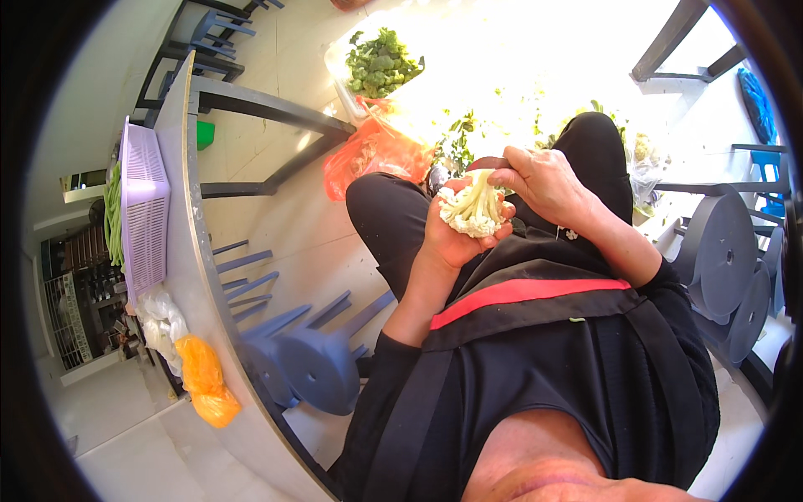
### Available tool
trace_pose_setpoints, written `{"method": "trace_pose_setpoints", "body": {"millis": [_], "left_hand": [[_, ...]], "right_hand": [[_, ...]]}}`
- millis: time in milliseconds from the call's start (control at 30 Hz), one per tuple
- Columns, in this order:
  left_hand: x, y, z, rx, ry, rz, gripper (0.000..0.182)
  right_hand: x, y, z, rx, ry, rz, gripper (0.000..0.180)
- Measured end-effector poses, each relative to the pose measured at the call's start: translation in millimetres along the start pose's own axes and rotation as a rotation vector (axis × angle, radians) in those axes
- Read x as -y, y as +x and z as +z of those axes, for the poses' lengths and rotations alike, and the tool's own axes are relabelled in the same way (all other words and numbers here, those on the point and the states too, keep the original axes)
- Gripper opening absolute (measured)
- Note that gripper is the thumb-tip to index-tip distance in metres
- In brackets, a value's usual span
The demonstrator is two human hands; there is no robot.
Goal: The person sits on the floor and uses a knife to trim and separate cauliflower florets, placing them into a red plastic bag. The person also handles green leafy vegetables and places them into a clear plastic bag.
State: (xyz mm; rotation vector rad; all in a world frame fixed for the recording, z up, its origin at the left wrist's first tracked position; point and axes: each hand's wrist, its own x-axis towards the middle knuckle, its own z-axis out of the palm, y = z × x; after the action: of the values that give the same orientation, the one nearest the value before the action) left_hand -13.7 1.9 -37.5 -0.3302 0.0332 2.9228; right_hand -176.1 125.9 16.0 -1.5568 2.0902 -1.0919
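Note:
A piece of cauliflower, pale stems up and white florets down, lies in my left hand, whose fingers curl around it over my lap. My right hand grips a knife; its dark blade rests by the top of the stem, and its handle is hidden in my fist. The right thumb is against the stem. Beyond my knees, green leafy trimmings lie on the brightly lit floor.
A container of broccoli and a red plastic bag are on the floor ahead. Left stands a table with a purple basket and an orange bag. Blue stools are beneath it; grey stools stand right, near a clear bag.

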Motion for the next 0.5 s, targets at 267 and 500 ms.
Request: {"method": "trace_pose_setpoints", "body": {"millis": [267, 500], "left_hand": [[4.3, 2.3, -5.4, -0.140, -0.307, 0.193, 0.049], [-28.7, -26.7, 5.4, -0.029, 0.039, 0.397, 0.052]], "right_hand": [[3.3, -12.1, 12.9, 0.070, -0.139, -0.110, 0.035], [4.6, -37.1, 1.9, 0.011, 0.057, -0.094, 0.032]]}}
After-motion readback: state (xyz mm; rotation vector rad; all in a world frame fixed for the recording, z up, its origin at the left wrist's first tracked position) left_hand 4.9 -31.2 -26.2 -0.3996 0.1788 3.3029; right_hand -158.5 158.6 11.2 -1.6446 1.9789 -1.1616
